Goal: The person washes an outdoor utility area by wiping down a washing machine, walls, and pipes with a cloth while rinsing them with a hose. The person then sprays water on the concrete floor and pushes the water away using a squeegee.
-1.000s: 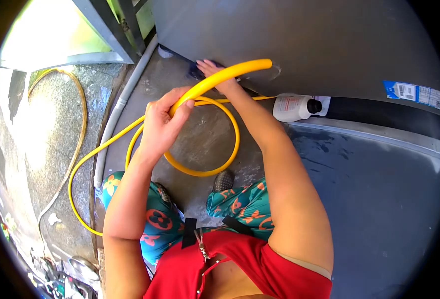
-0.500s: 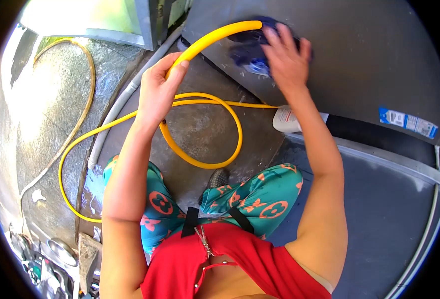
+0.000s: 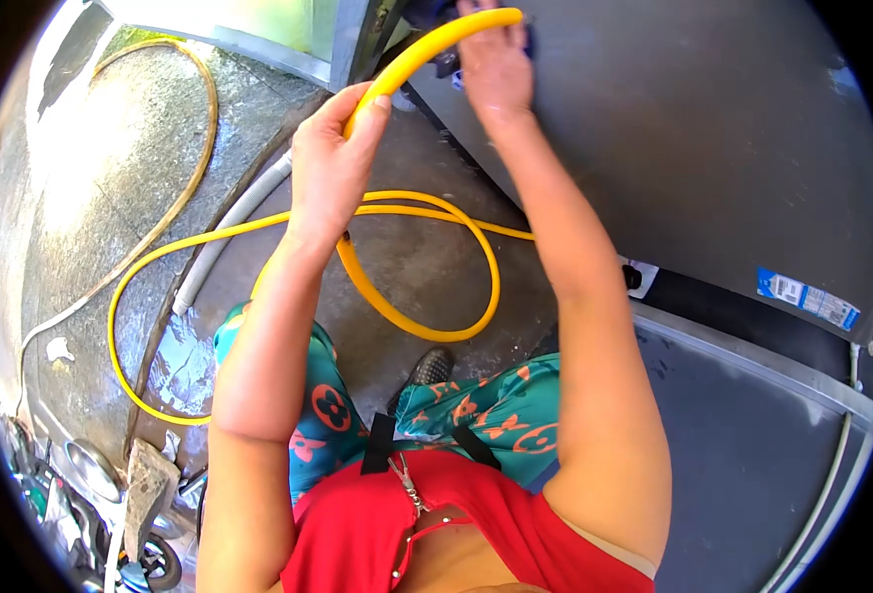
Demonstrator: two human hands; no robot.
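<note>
1. The left grip (image 3: 332, 163) is closed around the yellow hose (image 3: 421, 55), thumb on top, a little short of its free end.
2. From this grip the hose arches forward and to the right; its open tip lies beyond the left grip and crosses in front of the right grip's fingers in this view. Whether it touches them cannot be told.
3. The rest of the hose lies below the left grip, looped on the floor (image 3: 412, 262), with one length running out to the left and another to the right, behind the right forearm.
4. The right grip (image 3: 498, 87), ahead and right of the left one, is palm down on a dark blue cloth (image 3: 446, 65) at the grey panel (image 3: 673, 138). Its fingertips are partly hidden, so whether they clutch the cloth or lie flat cannot be told.
5. Left of and below the left grip, a grey pipe (image 3: 229, 237) lies on the floor; farther left is a thinner, brownish hose (image 3: 213, 119).
6. Below and right of the right grip, a black cap (image 3: 633, 278) shows just beside the forearm; farther right, a blue and white label (image 3: 809, 298) is on the panel.
</note>
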